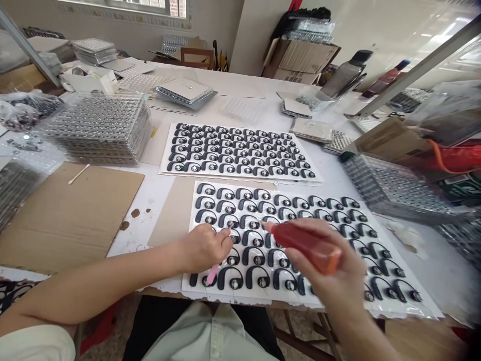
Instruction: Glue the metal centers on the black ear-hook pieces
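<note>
My left hand is closed around a thin tool with a pink handle; its kind is hard to tell. The fingertips are over a black hook-shaped piece on the near white sheet. In my right hand is a translucent red squeeze bottle, tilted so its nozzle points left, close to another black piece. Rows of such curved black pieces, each with a round end bearing a small shiny part, lie on this sheet. My right hand and the bottle hide several of them.
A second sheet of black pieces lies behind the first. Stacked clear trays stand left, more trays right. A cotton swab rests on brown cardboard. A dark bottle stands at the back right.
</note>
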Motion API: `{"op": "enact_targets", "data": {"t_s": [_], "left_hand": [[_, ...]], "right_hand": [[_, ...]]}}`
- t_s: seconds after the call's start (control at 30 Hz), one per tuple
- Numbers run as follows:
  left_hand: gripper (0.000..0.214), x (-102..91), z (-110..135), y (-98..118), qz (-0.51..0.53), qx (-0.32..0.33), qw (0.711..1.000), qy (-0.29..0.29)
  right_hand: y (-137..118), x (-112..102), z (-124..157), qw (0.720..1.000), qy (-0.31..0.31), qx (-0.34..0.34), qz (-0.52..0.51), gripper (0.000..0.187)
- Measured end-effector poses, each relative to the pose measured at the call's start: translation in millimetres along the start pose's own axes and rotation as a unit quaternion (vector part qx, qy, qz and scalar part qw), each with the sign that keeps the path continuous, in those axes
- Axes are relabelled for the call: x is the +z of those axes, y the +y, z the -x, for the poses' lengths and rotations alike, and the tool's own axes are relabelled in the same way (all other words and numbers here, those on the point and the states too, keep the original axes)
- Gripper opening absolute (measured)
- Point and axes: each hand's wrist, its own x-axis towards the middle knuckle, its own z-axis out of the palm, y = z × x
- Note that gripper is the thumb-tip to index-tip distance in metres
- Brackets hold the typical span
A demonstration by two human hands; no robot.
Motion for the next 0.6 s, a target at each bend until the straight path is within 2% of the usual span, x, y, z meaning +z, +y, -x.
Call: {"op": "enact_targets", "data": {"t_s": [0.03,0.1,0.2,0.6], "left_hand": [[0.015,0.1,0.1,0.0,0.000,0.000,1.000,0.002],[0.015,0.5,0.5,0.2,0.003,-0.001,1.000,0.010],[0.015,0.2,0.8,0.2,0.004,-0.002,1.000,0.013],[0.019,-6.6,-3.2,-1.5,0.009,0.005,1.000,0.030]], "right_hand": [[10.2,7.0,7.6,1.000,-0.010,-0.027,0.003,0.035],[26.3,20.4,19.9,0.994,0.012,-0.104,0.035,0.042],[35.4,34.4,29.0,0.980,0.038,-0.177,0.083,0.044],[31.0,41.3,24.1,0.979,0.001,-0.181,0.099,0.037]]}}
